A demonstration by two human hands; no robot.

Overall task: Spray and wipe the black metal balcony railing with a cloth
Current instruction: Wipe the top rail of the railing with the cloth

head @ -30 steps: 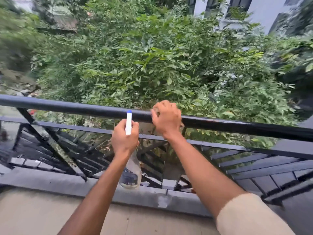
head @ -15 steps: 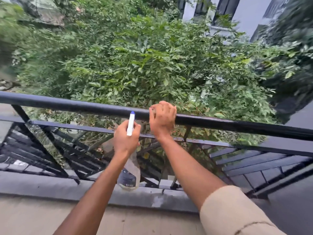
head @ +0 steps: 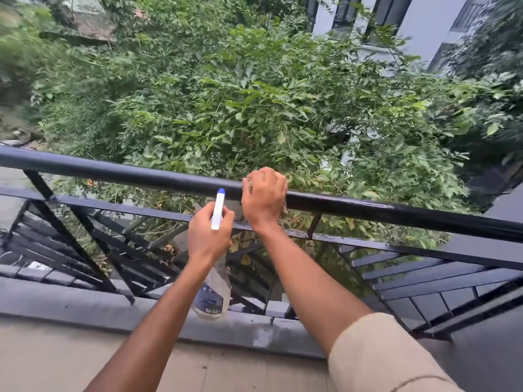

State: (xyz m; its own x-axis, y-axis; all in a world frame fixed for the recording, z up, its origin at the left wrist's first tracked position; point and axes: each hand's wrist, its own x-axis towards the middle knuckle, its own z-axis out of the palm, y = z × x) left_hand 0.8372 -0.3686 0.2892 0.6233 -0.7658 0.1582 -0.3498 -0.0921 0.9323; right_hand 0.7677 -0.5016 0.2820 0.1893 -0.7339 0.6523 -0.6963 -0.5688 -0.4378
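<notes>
Wiping step: right hand (head: 263,196), grip clamped on a mostly hidden pale cloth (head: 284,205), presses the black metal railing (head: 113,172) at centre. The left hand (head: 208,236) clasps a clear plastic spray bottle (head: 212,295) just beside it. Next, probably: slide the cloth along the rail.

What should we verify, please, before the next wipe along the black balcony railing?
1. Grip on the rail: the right hand curls over the top rail: ok.
2. Wiper in place: a pale edge of the cloth shows under that hand: ok. How it is folded: cannot tell.
3. Sprayer held: the left hand grips the spray bottle: ok.
4. Aim: the nozzle points toward the rail, just left of the right hand: ok.
5. Liquid left in the bottle: cannot tell.
</notes>
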